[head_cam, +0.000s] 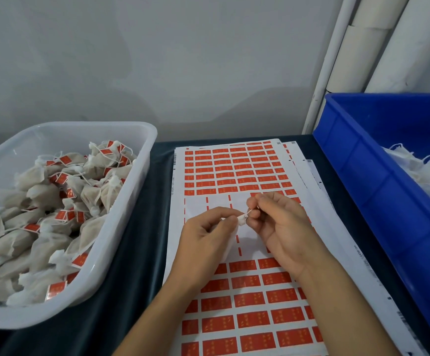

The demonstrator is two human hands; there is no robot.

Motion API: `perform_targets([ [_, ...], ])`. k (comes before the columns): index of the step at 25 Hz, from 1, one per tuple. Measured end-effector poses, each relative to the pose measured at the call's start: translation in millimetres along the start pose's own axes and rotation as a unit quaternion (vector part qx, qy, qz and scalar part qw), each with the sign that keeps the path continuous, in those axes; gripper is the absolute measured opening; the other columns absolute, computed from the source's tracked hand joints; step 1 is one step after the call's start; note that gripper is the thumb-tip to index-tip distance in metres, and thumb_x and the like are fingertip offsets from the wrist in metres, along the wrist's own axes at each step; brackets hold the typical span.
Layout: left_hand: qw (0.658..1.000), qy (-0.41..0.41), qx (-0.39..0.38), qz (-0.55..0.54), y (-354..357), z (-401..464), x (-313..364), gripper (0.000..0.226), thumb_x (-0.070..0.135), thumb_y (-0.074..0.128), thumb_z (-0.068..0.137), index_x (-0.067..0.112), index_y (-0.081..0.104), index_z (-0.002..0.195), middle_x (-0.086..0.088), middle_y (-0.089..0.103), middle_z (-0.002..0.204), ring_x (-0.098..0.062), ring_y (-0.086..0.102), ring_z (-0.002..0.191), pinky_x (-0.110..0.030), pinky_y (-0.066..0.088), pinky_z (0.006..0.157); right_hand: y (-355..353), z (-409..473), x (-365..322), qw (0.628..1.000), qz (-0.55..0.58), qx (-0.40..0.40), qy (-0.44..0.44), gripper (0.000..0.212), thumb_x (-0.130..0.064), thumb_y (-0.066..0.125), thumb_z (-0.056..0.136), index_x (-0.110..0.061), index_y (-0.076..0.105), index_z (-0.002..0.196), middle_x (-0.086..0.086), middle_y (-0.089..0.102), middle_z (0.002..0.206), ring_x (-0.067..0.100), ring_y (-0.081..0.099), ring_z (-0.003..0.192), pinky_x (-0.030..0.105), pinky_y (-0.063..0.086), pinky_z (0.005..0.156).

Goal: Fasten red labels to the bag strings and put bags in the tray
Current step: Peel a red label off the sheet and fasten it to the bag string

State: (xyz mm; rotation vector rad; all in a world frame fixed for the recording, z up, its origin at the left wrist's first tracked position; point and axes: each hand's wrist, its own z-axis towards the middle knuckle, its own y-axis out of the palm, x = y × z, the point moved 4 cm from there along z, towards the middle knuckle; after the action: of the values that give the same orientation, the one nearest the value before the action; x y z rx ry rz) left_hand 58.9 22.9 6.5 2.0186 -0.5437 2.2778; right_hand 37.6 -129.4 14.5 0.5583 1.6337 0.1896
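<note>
My left hand (pixel 206 235) holds a small white bag (pixel 241 220) above the label sheet, fingers curled round it; most of the bag is hidden in the palm. My right hand (pixel 278 224) pinches the bag's thin string (pixel 250 211) just to the right, fingertips almost touching the left hand's. Below both hands lies a white sheet of red labels (pixel 234 170), with a bare band of peeled rows in its middle. The clear plastic tray (pixel 142 160) on the left holds several filled bags with red labels (pixel 62 178) on their strings.
A blue plastic bin (pixel 362 176) with several white unlabelled bags (pixel 429 165) stands at the right. More label sheets lie under the top one. A dark cloth (pixel 131 265) covers the table. White pipes and rolls (pixel 362 47) lean in the back right corner against the grey wall.
</note>
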Motion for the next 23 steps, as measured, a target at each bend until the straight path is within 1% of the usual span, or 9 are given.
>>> perform_targets([
  [4, 1.0, -0.001, -0.018, 0.02, 1.3, 0.6, -0.2, 0.029, 0.032, 0.054, 0.105, 0.048, 0.076, 0.096, 0.028, 0.074, 0.102, 0.005, 0.065, 0.103, -0.017, 0.047, 0.08, -5.6, 1.0, -1.3, 0.999, 0.03, 0.037, 0.008, 0.032, -0.003, 0.053, 0.104, -0.008, 0.075, 0.082, 0.011, 0.067, 0.078, 0.012, 0.062, 0.062, 0.024, 0.057, 0.061],
  [6, 0.999, -0.008, -0.024, 0.027, 0.5, 0.1, -1.0, 0.025, 0.041, 0.051, 0.1, 0.047, 0.075, 0.097, 0.029, 0.072, 0.103, 0.006, 0.064, 0.102, -0.018, 0.048, 0.081, -5.9, 0.4, -0.1, 0.999, 0.011, 0.034, 0.014, 0.03, -0.006, 0.055, 0.103, -0.011, 0.077, 0.082, 0.011, 0.069, 0.081, 0.013, 0.063, 0.065, 0.024, 0.057, 0.063],
  [9, 0.999, -0.003, -0.033, 0.041, -3.2, -1.2, -1.0, 0.023, 0.05, 0.049, 0.098, 0.053, 0.071, 0.103, 0.031, 0.07, 0.107, 0.008, 0.064, 0.102, -0.018, 0.05, 0.079, -7.7, -0.1, -0.3, 0.998, -0.055, 0.032, 0.01, 0.023, -0.014, 0.06, 0.102, -0.015, 0.077, 0.088, 0.009, 0.073, 0.089, 0.013, 0.067, 0.072, 0.024, 0.058, 0.072],
  [12, 0.999, 0.004, -0.03, 0.039, -3.6, -0.5, -0.8, 0.021, 0.045, 0.054, 0.104, 0.049, 0.075, 0.1, 0.031, 0.071, 0.105, 0.008, 0.064, 0.102, -0.02, 0.049, 0.08, -10.1, -0.5, -3.6, 0.999, -0.044, 0.025, 0.008, 0.024, -0.013, 0.06, 0.102, -0.015, 0.078, 0.086, 0.009, 0.073, 0.09, 0.014, 0.067, 0.073, 0.026, 0.058, 0.073],
  [14, 0.998, -0.003, -0.034, 0.045, -0.5, 1.0, -1.7, 0.024, 0.04, 0.054, 0.106, 0.046, 0.076, 0.097, 0.03, 0.072, 0.102, 0.008, 0.064, 0.101, -0.02, 0.048, 0.079, -9.1, -0.7, -3.9, 0.998, -0.036, 0.044, 0.002, 0.024, -0.01, 0.059, 0.103, -0.013, 0.077, 0.086, 0.011, 0.071, 0.086, 0.015, 0.066, 0.068, 0.026, 0.058, 0.07],
  [17, 0.998, 0.0, -0.042, 0.052, 1.4, 2.5, -3.1, 0.026, 0.039, 0.053, 0.107, 0.045, 0.076, 0.096, 0.027, 0.073, 0.097, 0.005, 0.065, 0.097, -0.02, 0.047, 0.077, -7.6, -0.2, -2.6, 0.997, -0.021, 0.071, -0.013, 0.032, -0.009, 0.059, 0.102, -0.016, 0.077, 0.077, 0.01, 0.069, 0.079, 0.014, 0.063, 0.063, 0.025, 0.057, 0.066],
  [19, 0.998, 0.003, -0.041, 0.045, -1.1, 2.2, -3.0, 0.023, 0.047, 0.052, 0.103, 0.046, 0.074, 0.098, 0.026, 0.072, 0.099, 0.005, 0.065, 0.097, -0.019, 0.049, 0.077, -6.6, -0.8, -4.4, 0.996, -0.06, 0.059, -0.017, 0.028, -0.013, 0.061, 0.102, -0.017, 0.077, 0.08, 0.009, 0.07, 0.083, 0.015, 0.065, 0.068, 0.026, 0.057, 0.071],
  [21, 0.998, 0.006, -0.042, 0.048, -2.5, 1.0, -2.2, 0.02, 0.054, 0.052, 0.101, 0.052, 0.072, 0.105, 0.024, 0.072, 0.099, 0.003, 0.067, 0.096, -0.015, 0.053, 0.071, -8.6, -1.5, -7.1, 0.99, -0.129, 0.055, -0.033, 0.018, -0.02, 0.063, 0.101, -0.017, 0.076, 0.089, 0.008, 0.073, 0.087, 0.016, 0.067, 0.073, 0.026, 0.057, 0.077],
  [23, 0.997, 0.011, -0.046, 0.052, -0.1, -0.5, -2.2, 0.017, 0.052, 0.056, 0.102, 0.054, 0.071, 0.11, 0.023, 0.072, 0.093, 0.001, 0.068, 0.091, -0.009, 0.053, 0.067, -9.3, -1.6, -8.0, 0.984, -0.163, 0.047, -0.046, 0.017, -0.025, 0.063, 0.101, -0.019, 0.075, 0.09, 0.007, 0.073, 0.087, 0.016, 0.067, 0.074, 0.026, 0.057, 0.078],
])
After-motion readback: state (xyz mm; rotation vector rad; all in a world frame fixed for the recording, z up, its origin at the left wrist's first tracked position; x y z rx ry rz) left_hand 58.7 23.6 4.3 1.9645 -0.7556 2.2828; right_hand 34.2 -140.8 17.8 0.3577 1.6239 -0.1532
